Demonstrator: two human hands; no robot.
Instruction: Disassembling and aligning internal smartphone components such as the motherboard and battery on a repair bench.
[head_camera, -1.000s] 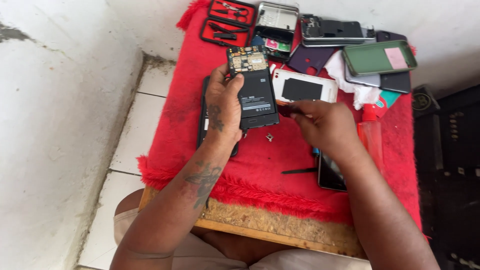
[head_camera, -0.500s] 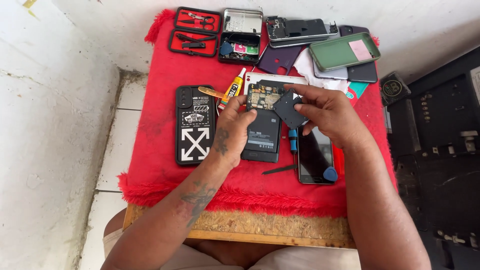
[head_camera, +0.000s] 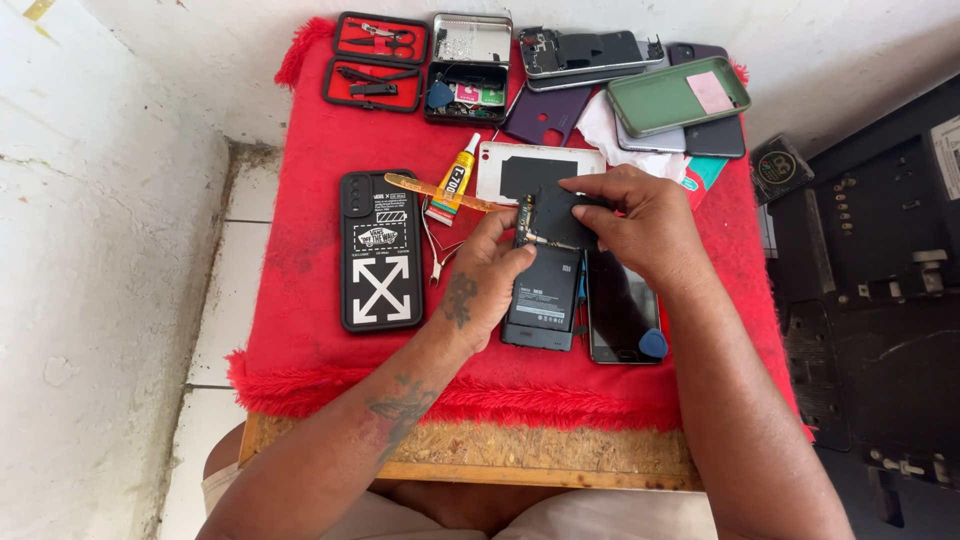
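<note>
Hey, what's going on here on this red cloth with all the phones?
A person is working on an opened phone with its back off and battery showing. The left hand steadies it at the side, while the right hand presses a dark cover piece over its top end. Beside it lie a phone in a black case, a glue tube and small pliers.
</note>
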